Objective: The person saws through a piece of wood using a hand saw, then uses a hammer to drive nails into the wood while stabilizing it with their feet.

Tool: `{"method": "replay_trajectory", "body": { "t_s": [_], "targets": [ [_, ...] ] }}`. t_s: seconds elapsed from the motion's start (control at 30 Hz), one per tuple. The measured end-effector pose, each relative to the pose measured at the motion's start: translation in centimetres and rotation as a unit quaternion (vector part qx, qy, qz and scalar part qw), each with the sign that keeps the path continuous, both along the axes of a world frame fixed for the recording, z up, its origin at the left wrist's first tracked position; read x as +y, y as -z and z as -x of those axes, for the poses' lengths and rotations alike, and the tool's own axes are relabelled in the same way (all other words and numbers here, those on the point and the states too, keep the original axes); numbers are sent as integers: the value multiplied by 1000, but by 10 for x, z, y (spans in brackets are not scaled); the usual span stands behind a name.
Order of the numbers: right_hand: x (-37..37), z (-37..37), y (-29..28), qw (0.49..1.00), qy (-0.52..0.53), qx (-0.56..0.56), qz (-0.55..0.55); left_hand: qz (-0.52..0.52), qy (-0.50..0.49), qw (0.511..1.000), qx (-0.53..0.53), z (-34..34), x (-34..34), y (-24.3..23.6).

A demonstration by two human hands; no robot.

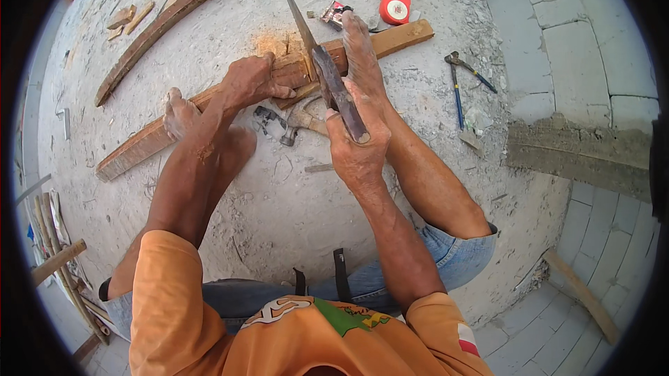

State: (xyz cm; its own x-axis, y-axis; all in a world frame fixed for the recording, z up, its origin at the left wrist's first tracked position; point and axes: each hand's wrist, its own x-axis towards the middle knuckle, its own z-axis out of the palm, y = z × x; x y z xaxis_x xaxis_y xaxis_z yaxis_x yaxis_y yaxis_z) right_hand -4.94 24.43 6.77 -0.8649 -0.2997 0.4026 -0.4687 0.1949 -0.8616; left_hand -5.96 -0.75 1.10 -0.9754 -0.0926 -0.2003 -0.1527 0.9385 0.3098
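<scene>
My right hand [359, 144] is wrapped round the dark wooden handle of a handsaw [301, 20]. Its narrow blade points away from me, crossing a reddish-brown wooden beam [136, 144] that lies slantwise on the ground. Left of the blade, my left hand [252, 82] grips the beam from above, its thumb on the near side near a small wood offcut [300, 95]. Both my bare feet rest against the beam, the left one [182, 112] and the right one [361, 52]. Sawdust [275, 44] lies heaped just beyond the beam, near the blade.
A hammer [287, 135] lies between my legs, partly hidden by my right hand. Beyond the beam are a red tape measure [395, 10], a crumpled packet [336, 15] and a long curved timber [174, 17]. Pincers with blue and yellow handles [456, 83] lie right, before grey blocks [578, 62].
</scene>
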Motion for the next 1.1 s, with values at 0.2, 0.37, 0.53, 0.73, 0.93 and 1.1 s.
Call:
{"method": "replay_trajectory", "body": {
  "t_s": [0.2, 0.37, 0.53, 0.73, 0.93, 1.1],
  "targets": [
    [-19, 16, 18, 999, -2, -29, -36, 2, -8, 1000, 1, 0, 6, 5],
    [-8, 2, 26, 999, 3, -15, -52, -11, 3, 1000, -8, 2, 3, 0],
    [50, -65, -3, 994, -3, -66, -83, -15, -1, 999, -28, -2, -3, -13],
    [-17, 4, 13, 991, 20, -79, -102, -22, 9, 1000, -16, 3, -1, 2],
    [47, -63, -12, 994, -9, -22, -111, -35, 4, 999, -17, -3, -11, -1],
    [-11, 14, 9, 995, 17, -80, -62, -30, 25, 999, 12, 4, 7, 4]
  ]
}}
